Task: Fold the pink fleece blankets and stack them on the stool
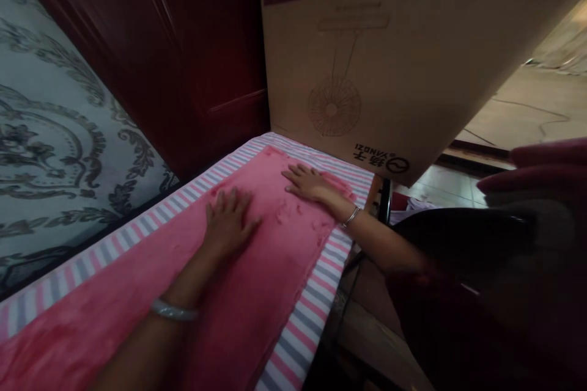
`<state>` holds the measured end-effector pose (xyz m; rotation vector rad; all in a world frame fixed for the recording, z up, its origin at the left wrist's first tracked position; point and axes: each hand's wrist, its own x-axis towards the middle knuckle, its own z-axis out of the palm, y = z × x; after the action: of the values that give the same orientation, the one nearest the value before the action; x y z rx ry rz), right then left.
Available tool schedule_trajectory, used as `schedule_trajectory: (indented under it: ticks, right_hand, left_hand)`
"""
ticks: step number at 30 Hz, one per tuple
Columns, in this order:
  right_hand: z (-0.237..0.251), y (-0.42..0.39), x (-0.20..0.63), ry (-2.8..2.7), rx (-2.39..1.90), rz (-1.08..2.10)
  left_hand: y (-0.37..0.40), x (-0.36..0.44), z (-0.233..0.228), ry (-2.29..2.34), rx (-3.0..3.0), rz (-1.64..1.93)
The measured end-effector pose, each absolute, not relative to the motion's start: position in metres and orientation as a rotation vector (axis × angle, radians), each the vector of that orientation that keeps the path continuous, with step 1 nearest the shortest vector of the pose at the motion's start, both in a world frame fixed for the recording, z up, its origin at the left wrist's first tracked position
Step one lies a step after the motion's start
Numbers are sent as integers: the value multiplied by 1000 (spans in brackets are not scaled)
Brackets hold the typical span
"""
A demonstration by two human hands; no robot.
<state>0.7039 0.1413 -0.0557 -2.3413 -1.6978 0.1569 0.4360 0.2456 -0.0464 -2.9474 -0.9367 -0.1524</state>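
Observation:
A long pink cloth [247, 293] is spread over a striped cover [302, 324] on a narrow table. My left hand [227, 223] rests palm down on the pink cloth, fingers spread, with a wide bangle [174, 310] at its wrist. Farther up, my right hand [305, 183] also lies flat on the cloth, fingers stretched to the left. A thin silver bracelet [351, 216] circles the right wrist. Small wrinkles show in the cloth below the right hand, and bunched fabric [337, 183] lies just beyond that wrist. Neither hand grips anything visible.
A large cardboard box [413, 61] with a fan drawing stands at the table's far end. A dark red door or panel [206, 55] and a patterned wall [55, 134] border the left. Dark, blurred shapes fill the right side. Tiled floor [447, 186] shows beyond the box.

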Motion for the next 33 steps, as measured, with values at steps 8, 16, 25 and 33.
schedule_trajectory:
  ticks: [8, 16, 25, 33]
  right_hand:
    - [-62, 110, 703, -1319, -2556, -94]
    - [-64, 106, 692, -1064, -2616, -219]
    - [-48, 104, 702, -973, -2654, 163]
    - [-45, 45, 730, -926, -2401, 437]
  left_hand:
    - [236, 436, -47, -1006, -2932, -14]
    - [163, 419, -57, -734, -3063, -148]
    - [153, 418, -73, -719, -3060, -160]
    - [150, 415, -74, -720, -3089, -169]
